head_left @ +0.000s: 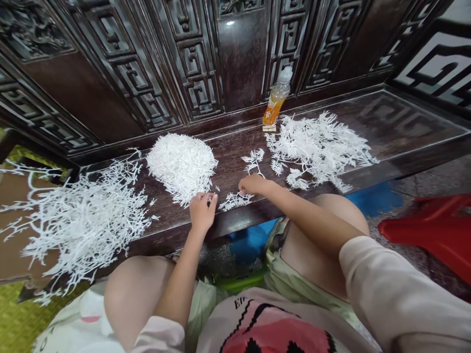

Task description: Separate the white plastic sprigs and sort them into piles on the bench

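My right hand [254,185] pinches a white branching plastic sprig [235,200], whose toothed tips point left along the bench's front edge. A short gap away, my left hand [203,212] is closed with fingertips together; what is between them is too small to make out. Just beyond it rises a mound of small loose white pieces [182,164]. One more white sprig [253,158] lies past my right hand. A heap of full-tipped white sprigs [320,147] lies to the right, and a tangle of bare white stems [88,220] spreads on the left.
A bottle of orange drink [275,103] stands at the back of the dark wooden bench [235,139], against a carved panel [243,63]. Brown cardboard [14,240] lies beneath the left tangle. A red plastic stool [434,230] is on the floor at right.
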Motion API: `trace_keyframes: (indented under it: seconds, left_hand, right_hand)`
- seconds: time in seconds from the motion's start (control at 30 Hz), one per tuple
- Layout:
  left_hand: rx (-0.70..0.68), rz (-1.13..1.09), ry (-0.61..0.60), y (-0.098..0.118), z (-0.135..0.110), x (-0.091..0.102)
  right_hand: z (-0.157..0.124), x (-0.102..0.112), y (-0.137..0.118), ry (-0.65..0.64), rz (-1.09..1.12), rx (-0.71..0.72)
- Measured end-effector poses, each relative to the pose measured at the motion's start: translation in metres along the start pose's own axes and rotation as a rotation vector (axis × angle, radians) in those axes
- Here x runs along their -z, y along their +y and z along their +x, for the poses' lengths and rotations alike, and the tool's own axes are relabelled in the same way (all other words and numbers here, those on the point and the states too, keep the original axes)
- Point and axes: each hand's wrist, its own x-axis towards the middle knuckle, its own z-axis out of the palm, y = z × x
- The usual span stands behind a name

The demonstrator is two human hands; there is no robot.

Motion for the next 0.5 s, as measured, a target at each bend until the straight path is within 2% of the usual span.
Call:
trace_keyframes:
  seconds: [0.07, 0.17, 0.3, 0.5]
  left_hand:
    - [-0.077, -0.032, -0.149, 0.004, -0.003, -0.004]
    - [-0.101, -0.083, -0.272, 0.004, -0.005, -0.016]
    - [-0.079, -0.172, -0.313, -0.002, -0.003, -0.029]
    - [-0.015, -0.363, -0.343, -0.002, -0.001, -0.029]
  right_hand:
    - [-0.001, 0.001, -0.002, 0.007, -0.01, 0.002]
    - [-0.003, 0.001, -0.005, 0.02, -0.014, 0.006]
    - [-0.003, 0.001, -0.008, 0.046, -0.036, -0.01]
    - [-0.006, 0.005, -0.01, 0.044, -0.016, -0.047]
